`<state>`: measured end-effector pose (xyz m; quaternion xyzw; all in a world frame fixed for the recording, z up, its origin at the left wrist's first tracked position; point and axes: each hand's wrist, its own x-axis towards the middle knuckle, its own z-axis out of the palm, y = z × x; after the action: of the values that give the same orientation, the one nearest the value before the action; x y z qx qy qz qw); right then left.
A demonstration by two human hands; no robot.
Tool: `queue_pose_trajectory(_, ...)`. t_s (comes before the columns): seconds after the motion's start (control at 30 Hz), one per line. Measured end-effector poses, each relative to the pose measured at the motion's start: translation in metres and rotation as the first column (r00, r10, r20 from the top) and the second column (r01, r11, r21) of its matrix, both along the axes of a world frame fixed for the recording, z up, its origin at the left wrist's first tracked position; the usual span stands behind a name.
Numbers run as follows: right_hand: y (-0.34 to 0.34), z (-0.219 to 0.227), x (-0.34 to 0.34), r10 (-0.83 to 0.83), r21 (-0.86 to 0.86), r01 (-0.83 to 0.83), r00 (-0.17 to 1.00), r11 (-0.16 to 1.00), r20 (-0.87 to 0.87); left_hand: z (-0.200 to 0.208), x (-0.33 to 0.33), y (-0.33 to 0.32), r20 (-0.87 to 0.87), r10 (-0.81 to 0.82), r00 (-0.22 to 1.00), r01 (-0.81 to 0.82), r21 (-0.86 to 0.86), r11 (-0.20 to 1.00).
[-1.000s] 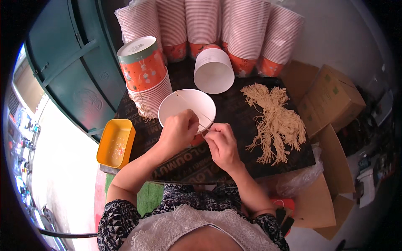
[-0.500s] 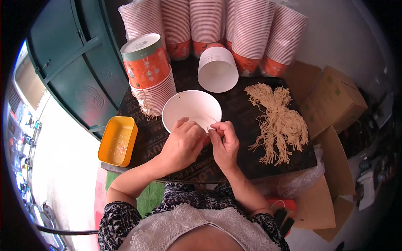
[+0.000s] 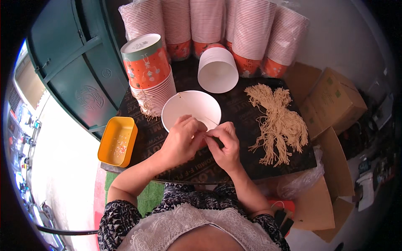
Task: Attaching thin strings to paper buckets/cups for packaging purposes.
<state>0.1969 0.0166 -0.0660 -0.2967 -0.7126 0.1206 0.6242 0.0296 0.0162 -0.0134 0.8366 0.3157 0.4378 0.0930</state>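
A white-lined paper bucket (image 3: 176, 108) stands on the dark table in front of me, its mouth facing me. At its near rim my left hand (image 3: 179, 142) and my right hand (image 3: 226, 147) meet, fingertips pinched together. A thin tan cord (image 3: 209, 120) runs inside the bucket toward the right fingertips. The left fingertips are partly hidden behind that hand, so what they grip is unclear. To the right lies a bundle of tan cords (image 3: 279, 121). A yellow plastic tray (image 3: 104, 144) holding small pale and reddish bits sits at the left edge.
An upside-down stack of orange paper buckets (image 3: 151, 71) with cord loops rises at back left. Another bucket stack lies on its side (image 3: 217, 75). Wrapped stacks (image 3: 251, 33) line the back. Cardboard boxes (image 3: 335, 98) stand at right, a green metal door (image 3: 71, 62) at left.
Both hands have shifted slightly, with the right fingertips drawn left and down against the left ones. The white piece that showed between the fingers is now hidden.
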Motion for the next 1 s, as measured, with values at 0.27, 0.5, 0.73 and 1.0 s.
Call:
queue_pose_trajectory(0.27, -0.001, -0.007, 0.001, 0.123, -0.170, -0.146, 0.983, 0.975, -0.137, -0.001, 0.005, -0.001, 0.106, 0.041, 0.993, -0.019, -0.195, 0.981)
queue_pose_trajectory(0.5, -0.002, -0.005, -0.001, 0.144, -0.232, -0.189, 0.970, 0.954, -0.198, -0.005, -0.005, 0.003, -0.062, -0.033, 0.998, 0.028, -0.078, 0.997)
queue_pose_trajectory(0.73, -0.001, -0.011, -0.007, 0.147, -0.274, -0.248, 0.928, 0.929, -0.343, -0.005, 0.000, -0.007, -0.114, 0.037, 0.993, -0.031, 0.049, 0.998)
queue_pose_trajectory(1.0, -0.002, -0.012, -0.011, 0.168, -0.297, -0.311, 0.891, 0.903, -0.422, -0.012, -0.002, -0.003, -0.133, 0.092, 0.987, -0.074, 0.136, 0.988)
